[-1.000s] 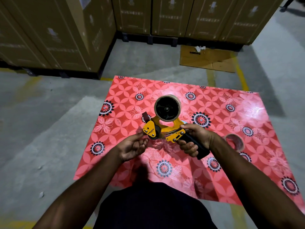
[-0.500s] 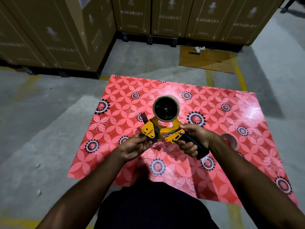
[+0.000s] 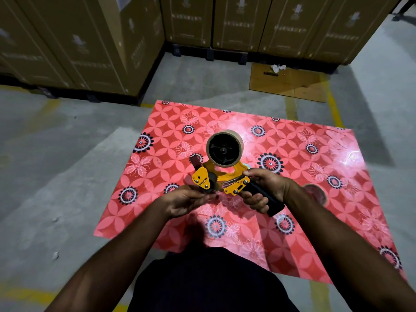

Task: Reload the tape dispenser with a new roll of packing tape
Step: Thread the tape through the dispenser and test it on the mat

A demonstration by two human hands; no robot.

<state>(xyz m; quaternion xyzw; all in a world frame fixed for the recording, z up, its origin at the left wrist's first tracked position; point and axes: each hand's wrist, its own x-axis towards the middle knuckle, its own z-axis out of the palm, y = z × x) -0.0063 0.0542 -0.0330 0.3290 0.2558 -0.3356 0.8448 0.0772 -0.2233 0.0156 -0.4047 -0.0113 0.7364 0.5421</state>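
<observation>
A yellow tape dispenser [image 3: 227, 179] with a black handle is held above a red flowered mat [image 3: 157, 176]. A tan roll of packing tape [image 3: 239, 144] sits on its black hub. My right hand [image 3: 263, 188] is closed around the handle. My left hand [image 3: 186, 200] is at the dispenser's front end, fingers pinched under the black roller; what they pinch is too small to tell. A second, nearly bare tape roll [image 3: 316, 192] lies on the mat to the right, partly hidden behind my right wrist.
Tall cardboard boxes [image 3: 90, 41] on pallets line the back and left. A flat cardboard sheet [image 3: 290, 84] lies on the concrete floor beyond the mat. My dark-clothed knee [image 3: 202, 282] is at the bottom centre.
My left hand has crept closer under the dispenser's front roller. The dispenser and right hand stay almost in place; the view has shifted slightly.
</observation>
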